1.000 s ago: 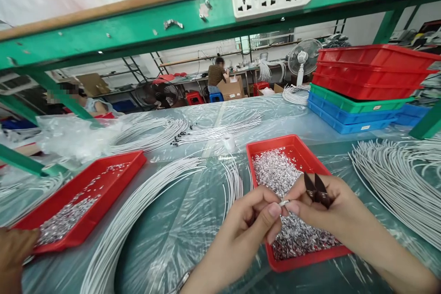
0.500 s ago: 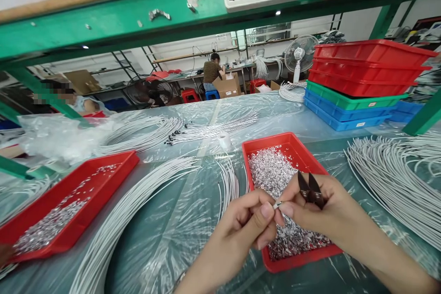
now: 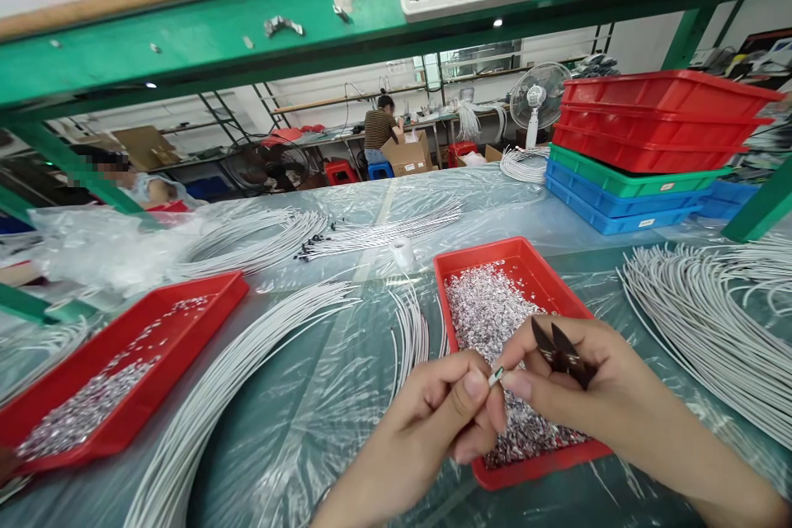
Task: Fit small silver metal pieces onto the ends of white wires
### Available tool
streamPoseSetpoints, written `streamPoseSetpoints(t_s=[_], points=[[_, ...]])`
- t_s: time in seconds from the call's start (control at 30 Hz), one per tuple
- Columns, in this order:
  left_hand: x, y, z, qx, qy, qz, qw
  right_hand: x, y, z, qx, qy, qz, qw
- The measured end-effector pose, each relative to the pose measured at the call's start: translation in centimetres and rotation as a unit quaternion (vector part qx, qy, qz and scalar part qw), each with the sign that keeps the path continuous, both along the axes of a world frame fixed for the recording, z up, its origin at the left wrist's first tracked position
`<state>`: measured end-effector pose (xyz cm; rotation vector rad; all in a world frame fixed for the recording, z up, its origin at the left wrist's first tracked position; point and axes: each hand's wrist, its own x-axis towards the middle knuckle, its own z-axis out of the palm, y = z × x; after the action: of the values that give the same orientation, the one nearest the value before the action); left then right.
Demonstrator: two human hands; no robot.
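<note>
My left hand (image 3: 436, 412) is closed in a pinch on the end of a white cable (image 3: 496, 377), with a green bit showing at its tip. Facing it, my right hand (image 3: 594, 379) has thumb and forefinger at that tip. Dark snips (image 3: 562, 352) are tucked in my right hand, their two blades apart and pointing up. Both hands are over a red tray (image 3: 520, 474) of small shiny metal pieces (image 3: 479, 305). The rest of the held cable is hidden by my left hand.
A bundle of white cables (image 3: 241, 355) curves across the left, beside another red tray (image 3: 204, 322) of metal pieces. Coiled cables (image 3: 681, 322) lie at right. Stacked trays (image 3: 649, 148) stand behind. A green beam (image 3: 216, 33) crosses above. Two other people sit farther off.
My fingers have shifted slightly at the cable end, and more of its green tip shows. The snips have tilted a little in my right hand.
</note>
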<state>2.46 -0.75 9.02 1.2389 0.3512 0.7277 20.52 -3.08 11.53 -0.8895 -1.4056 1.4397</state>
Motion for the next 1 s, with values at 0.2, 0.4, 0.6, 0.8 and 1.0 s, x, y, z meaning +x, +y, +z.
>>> streamPoseSetpoints(t_s=[0.2, 0.4, 0.6, 0.8, 1.0], points=[[-0.25, -0.26, 0.05, -0.013, 0.043, 0.005, 0.999, 0.21, -0.08, 0.08, 0.012, -0.005, 0.012, 1.000], [-0.08, -0.44, 0.10, -0.028, -0.024, -0.012, 0.999, 0.42, -0.19, 0.00, 0.021, -0.032, 0.024, 0.999], [0.19, -0.46, -0.31, -0.010, -0.036, -0.013, 0.999, 0.36, 0.01, -0.03, 0.011, -0.040, 0.022, 0.999], [0.37, -0.10, -0.63, -0.015, -0.052, -0.012, 0.998, 0.37, -0.17, -0.18, -0.005, -0.035, 0.020, 0.999], [0.43, -0.12, -0.68, -0.024, -0.073, -0.035, 0.996, 0.29, -0.08, -0.23, -0.032, -0.010, 0.039, 0.999]])
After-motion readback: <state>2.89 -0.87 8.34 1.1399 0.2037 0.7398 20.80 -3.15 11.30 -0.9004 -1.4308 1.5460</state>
